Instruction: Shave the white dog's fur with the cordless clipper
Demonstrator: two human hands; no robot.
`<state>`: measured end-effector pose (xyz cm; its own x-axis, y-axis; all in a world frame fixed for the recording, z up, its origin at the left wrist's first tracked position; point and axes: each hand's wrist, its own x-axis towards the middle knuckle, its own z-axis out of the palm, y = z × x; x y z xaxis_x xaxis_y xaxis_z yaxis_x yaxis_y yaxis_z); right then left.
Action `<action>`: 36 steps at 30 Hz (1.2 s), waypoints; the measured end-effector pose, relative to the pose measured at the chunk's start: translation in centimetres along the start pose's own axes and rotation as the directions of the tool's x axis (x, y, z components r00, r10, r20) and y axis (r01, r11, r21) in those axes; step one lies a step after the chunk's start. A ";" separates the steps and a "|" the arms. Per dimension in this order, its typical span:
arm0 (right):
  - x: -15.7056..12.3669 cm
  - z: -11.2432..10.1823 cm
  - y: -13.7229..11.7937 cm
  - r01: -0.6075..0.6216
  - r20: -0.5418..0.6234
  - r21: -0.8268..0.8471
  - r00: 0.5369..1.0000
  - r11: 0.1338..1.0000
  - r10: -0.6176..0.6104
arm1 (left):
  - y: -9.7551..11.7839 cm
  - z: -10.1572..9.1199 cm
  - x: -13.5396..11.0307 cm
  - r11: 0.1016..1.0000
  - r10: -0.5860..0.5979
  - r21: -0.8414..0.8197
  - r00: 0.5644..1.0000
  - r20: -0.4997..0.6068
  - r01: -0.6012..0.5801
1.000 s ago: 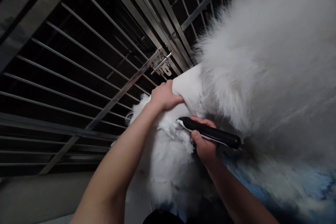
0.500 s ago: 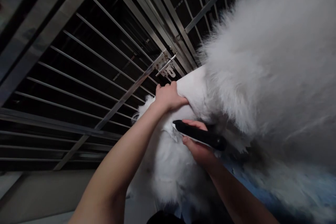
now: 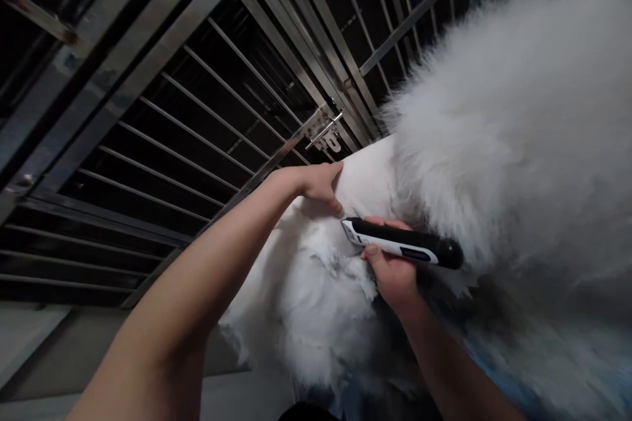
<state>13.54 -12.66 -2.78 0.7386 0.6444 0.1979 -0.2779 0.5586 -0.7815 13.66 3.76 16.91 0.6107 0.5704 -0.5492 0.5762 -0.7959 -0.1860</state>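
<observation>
So a slim black-and-white electric clipper (image 3: 399, 240) is being gripped in the right hand (image 3: 392, 270), thumb on the near side, fingers wrapped behind. Its metal-toothed end is being held just beside the left thumb; whether the teeth are touching can't be told. The left hand (image 3: 323, 187) is being laid on the big white long-haired animal (image 3: 533, 112), thumb spread away from the fingers, and the far fingertips are being hidden.

Progress-wise, it's looking partway at best. A smooth, close-cropped pale band (image 3: 368, 171) is being shown between the hands and the bulky body, so that bit is seemingly being counted as done. Plenty of long coat is being left on the right, and the shaggy white lower fur (image 3: 316, 322) is being judged uncut too. A ragged, cottony white tuft (image 3: 340, 263) is being bunched under the clipper; whether it's loose can't be told.

Texture-wise, the cropped band is being seen as almost suede-like, the rest as wispy fluff. Behind, the animal is being backed by a shiny metal-barred cage (image 3: 261, 171), its thin straight rods being framed by flat bars, with a small metal slide latch (image 3: 328, 135).
</observation>
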 end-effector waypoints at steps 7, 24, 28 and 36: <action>0.7 1.0 0.5 0.044 0.104 -0.100 0.994 0.994 -0.033 | 1.0 0.9 0.2 0.965 -0.106 0.207 0.960 -0.258 0.162; 6.4 -0.6 -4.1 0.293 0.405 -0.426 0.908 0.856 -0.109 | 3.2 1.3 1.5 0.968 -0.183 0.103 0.924 -0.336 0.230; 7.4 -0.6 -5.1 0.346 0.411 -0.439 0.898 0.829 -0.156 | 3.1 0.9 1.6 0.973 -0.184 0.074 0.930 -0.320 0.218; 7.0 -0.4 -4.3 0.326 0.431 -0.380 0.890 0.866 -0.146 | 3.3 0.4 1.4 0.971 -0.183 0.093 0.934 -0.305 0.221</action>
<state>20.19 -10.80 1.74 0.4333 0.7176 0.5453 0.2330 0.4952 -0.8369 16.20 1.83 15.24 0.6307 0.7410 -0.2305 0.6437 -0.6655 -0.3779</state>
